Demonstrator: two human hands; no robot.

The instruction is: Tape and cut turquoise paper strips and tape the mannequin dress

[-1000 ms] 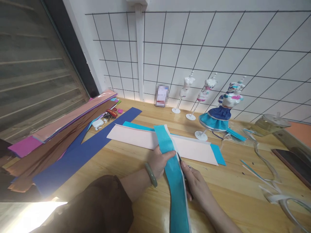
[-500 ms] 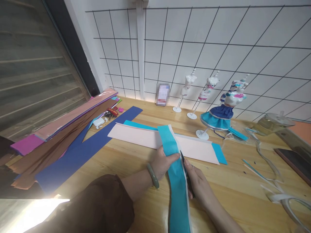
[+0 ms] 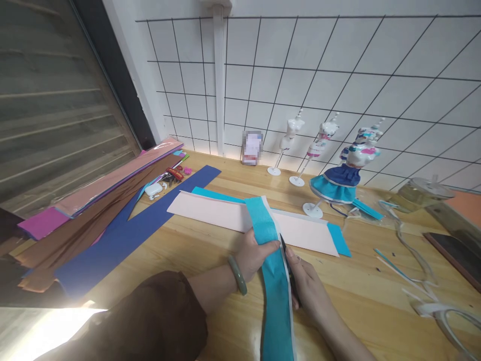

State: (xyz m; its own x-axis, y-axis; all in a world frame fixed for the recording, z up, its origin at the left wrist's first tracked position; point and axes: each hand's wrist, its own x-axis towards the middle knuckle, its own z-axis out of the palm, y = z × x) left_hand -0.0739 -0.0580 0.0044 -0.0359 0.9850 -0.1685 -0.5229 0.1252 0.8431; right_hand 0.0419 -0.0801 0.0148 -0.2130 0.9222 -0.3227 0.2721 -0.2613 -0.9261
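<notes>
The left hand (image 3: 252, 256) pinches the teal strip (image 3: 275, 291), seemingly to steady its white edge (image 3: 291, 321) beside the dark tool (image 3: 283, 243) the right hand (image 3: 306, 278) grips.

Compared with 1.0 s ago: your turquoise strip (image 3: 276, 296) has shifted slightly toward the right edge of the wooden counter (image 3: 356, 286); its far end now crosses the pale pink sheet (image 3: 210, 210) a little nearer that sheet's right end. Your left hand (image 3: 251, 258) has gone the same way. Your right hand (image 3: 308, 281) too, ending closer to your left thumb (image 3: 269, 246). Dark blade (image 3: 282, 241): tip then about level with that thumb's tip, now slightly past it, toward the counter's far edge. Most of this shift precedes the 0.5 s view.
</notes>
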